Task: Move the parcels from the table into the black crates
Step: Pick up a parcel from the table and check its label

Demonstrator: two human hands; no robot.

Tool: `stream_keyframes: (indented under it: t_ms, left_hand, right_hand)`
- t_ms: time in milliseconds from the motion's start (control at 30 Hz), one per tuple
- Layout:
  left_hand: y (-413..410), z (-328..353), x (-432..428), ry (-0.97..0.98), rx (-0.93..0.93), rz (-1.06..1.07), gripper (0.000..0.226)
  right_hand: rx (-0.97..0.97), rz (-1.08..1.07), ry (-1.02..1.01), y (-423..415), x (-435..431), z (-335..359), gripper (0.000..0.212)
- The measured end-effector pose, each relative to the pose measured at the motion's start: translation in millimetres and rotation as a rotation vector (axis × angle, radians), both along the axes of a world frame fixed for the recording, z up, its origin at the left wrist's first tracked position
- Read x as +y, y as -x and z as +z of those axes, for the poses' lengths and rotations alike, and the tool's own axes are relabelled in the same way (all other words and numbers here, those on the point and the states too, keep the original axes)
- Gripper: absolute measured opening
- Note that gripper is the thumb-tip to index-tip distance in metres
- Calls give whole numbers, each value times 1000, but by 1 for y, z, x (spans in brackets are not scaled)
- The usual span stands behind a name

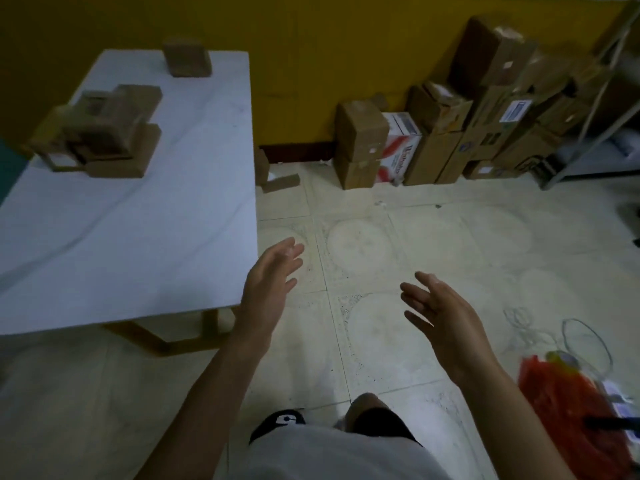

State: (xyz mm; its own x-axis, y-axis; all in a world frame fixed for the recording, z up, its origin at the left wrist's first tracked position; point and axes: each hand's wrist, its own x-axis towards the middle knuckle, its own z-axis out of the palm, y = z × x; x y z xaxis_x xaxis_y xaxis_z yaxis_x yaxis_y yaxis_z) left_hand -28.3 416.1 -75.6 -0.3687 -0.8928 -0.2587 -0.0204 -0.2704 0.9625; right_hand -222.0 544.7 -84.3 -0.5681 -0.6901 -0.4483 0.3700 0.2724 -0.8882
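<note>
A white-topped table [166,244] fills the left side. On it, near the far left, a pile of several brown cardboard parcels [104,129] is stacked unevenly. One more brown parcel [187,57] stands alone at the table's far end. My left hand [270,275] hovers just off the table's right edge, fingers apart, holding nothing. My right hand [440,313] is out over the tiled floor, also spread and empty. No black crate is in view.
Cardboard boxes [450,133] are heaped against the yellow wall at the back right. Two small brown parcels [277,181] lie on the floor beside the table. A metal shelf frame [588,133] stands far right. A red bag [568,403] and wire loops lie at lower right.
</note>
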Motion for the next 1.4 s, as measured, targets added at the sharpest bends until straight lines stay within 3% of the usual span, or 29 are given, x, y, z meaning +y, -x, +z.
stream_keyframes:
  t_ms: [200, 500, 667, 1067, 1400]
  left_hand:
    - [40, -24, -78, -61, -32, 124, 25]
    - [165, -12, -233, -188, 38, 375, 23]
    - [205, 6, -308, -174, 88, 503, 24]
    - [134, -57, -449, -281, 114, 1052, 19]
    - [77, -73, -558, -370, 116, 1192, 17]
  right_hand:
    - [-172, 28, -94, 61, -104, -32, 21]
    - [-139, 231, -92, 196, -314, -23, 32]
    - [-109, 377, -114, 232, -428, -14, 30]
    - [-80, 970, -129, 110, -671, -31, 23]
    - [-4, 1189, -298, 46, -807, -46, 21]
